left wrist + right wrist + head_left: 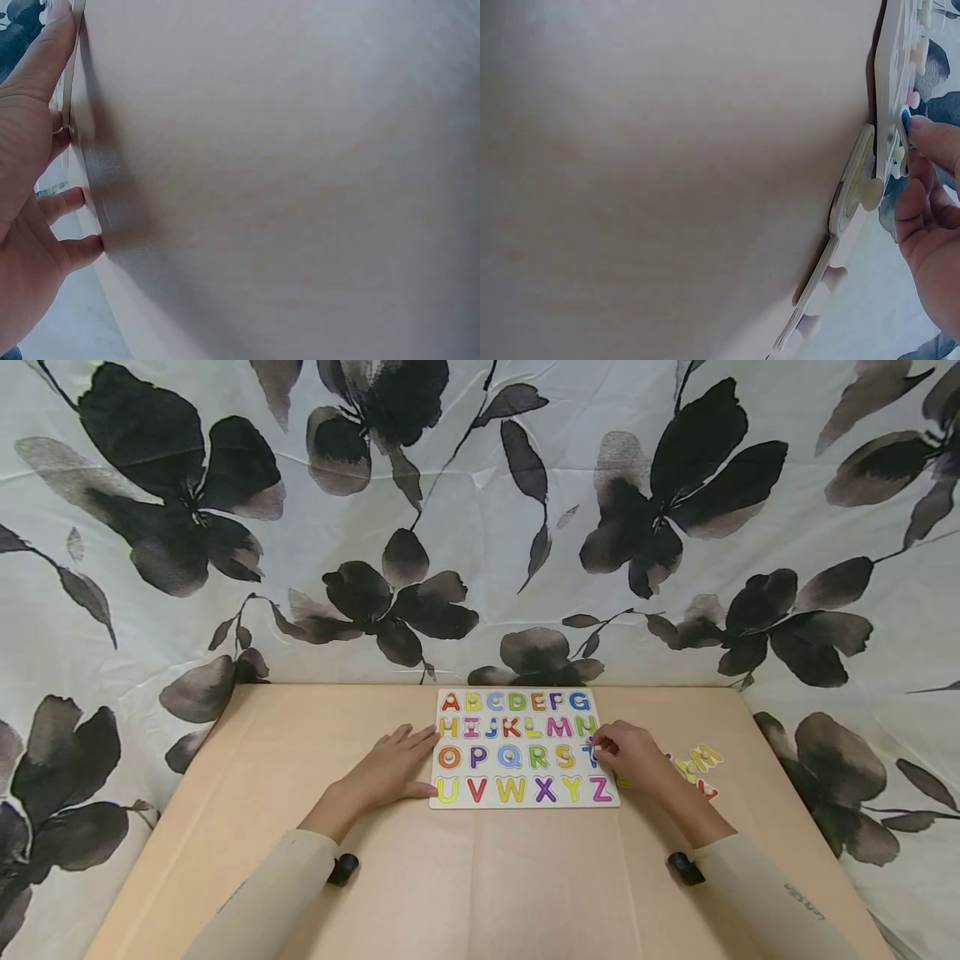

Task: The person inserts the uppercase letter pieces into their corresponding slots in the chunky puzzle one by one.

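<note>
A white alphabet puzzle board (525, 806) with rows of coloured letters lies at the table's far edge. My left hand (393, 768) rests at its left side, fingers and thumb extended and touching the edge. In the left wrist view, the left thumb (46, 56) lies along the board's edge. My right hand (632, 756) is over the board's right edge, by the end of the third row. Between thumb and fingers it pinches a blue letter T piece (589, 757); in the right wrist view only a bit of blue shows, and whether the piece is seated is hidden.
Several loose letter pieces lie right of the board, partly behind my right forearm, including a yellow M (707, 758) and a red piece (707, 790). Knobbed pieces (851, 191) lean by the board's edge. A floral cloth (480, 510) hangs behind the table (540, 885).
</note>
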### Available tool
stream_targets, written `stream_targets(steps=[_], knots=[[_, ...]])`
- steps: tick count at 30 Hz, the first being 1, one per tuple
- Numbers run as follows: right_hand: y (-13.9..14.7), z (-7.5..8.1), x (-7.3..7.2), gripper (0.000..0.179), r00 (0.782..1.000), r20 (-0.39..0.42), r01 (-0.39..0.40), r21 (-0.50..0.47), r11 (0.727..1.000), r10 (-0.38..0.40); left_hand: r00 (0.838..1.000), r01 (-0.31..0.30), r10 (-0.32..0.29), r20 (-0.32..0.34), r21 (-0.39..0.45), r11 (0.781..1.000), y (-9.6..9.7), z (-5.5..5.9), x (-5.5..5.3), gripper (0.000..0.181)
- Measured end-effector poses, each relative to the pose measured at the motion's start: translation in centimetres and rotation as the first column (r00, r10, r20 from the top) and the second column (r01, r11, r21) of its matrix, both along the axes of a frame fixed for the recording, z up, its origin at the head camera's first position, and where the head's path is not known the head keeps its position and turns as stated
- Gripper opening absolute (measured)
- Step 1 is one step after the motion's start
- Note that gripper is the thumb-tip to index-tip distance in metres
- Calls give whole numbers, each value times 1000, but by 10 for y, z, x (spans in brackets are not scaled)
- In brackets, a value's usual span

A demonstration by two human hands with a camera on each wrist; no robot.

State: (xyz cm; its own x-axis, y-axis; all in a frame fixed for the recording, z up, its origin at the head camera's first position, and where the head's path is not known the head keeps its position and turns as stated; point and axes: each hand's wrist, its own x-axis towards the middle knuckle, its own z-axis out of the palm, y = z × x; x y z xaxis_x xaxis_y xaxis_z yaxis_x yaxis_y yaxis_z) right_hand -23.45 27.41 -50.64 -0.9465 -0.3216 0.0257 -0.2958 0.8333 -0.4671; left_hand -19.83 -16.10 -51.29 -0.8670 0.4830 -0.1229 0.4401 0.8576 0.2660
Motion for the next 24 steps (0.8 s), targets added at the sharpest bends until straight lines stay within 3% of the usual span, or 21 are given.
stream_targets(steps=[9, 24], knots=[[-5, -2, -1, 13, 998, 42, -41, 69, 997, 39, 1000, -13, 13, -4, -1, 1000, 1, -2, -1, 99], [-5, -3, -9, 13, 996, 63, -62, 93, 994, 56, 1000, -19, 19, 5, -10, 1000, 3, -2, -5, 100]])
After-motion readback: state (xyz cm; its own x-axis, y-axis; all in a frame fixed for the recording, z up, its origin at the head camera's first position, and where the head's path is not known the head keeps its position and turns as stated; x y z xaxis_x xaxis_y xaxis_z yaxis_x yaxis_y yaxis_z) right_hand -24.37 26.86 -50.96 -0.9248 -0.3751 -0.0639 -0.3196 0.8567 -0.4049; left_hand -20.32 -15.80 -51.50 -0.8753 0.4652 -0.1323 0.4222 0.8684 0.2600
